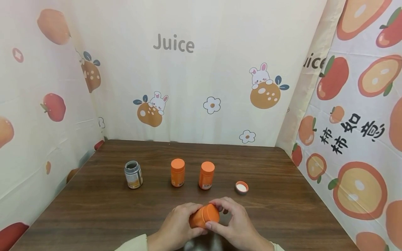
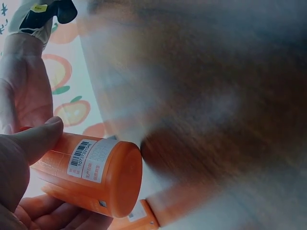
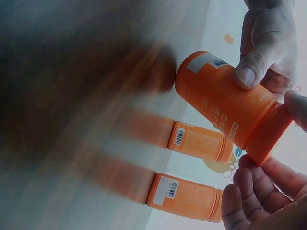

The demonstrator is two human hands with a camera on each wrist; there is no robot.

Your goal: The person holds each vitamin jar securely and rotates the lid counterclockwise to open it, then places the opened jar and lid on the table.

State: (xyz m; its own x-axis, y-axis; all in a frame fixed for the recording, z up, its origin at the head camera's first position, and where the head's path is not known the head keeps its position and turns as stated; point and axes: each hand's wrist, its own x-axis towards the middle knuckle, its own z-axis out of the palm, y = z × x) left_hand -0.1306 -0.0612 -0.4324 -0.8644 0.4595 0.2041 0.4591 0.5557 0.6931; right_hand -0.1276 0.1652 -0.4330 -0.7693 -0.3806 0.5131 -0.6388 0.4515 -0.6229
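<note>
An orange plastic bottle (image 1: 196, 219) is tilted above the near part of the table, its orange cap (image 1: 212, 212) towards the right. My left hand (image 1: 176, 223) grips the bottle's body, thumb on one side and fingers beneath. With thumb and fingertips, my right hand (image 1: 235, 223) pinches the cap. In the right wrist view the cap (image 3: 269, 133) sits on the bottle's neck. The left wrist view shows the bottle's base and a white barcode label (image 2: 88, 160) on its side.
Two more capped orange bottles, one left (image 1: 177, 173) and one right (image 1: 207, 176), stand upright beyond the hands. Further left is an open grey jar (image 1: 133, 175) without a lid. A loose cap (image 1: 241, 188) lies inside-up on the brown wooden table (image 1: 282, 209). Printed curtains (image 1: 201, 76) surround the table.
</note>
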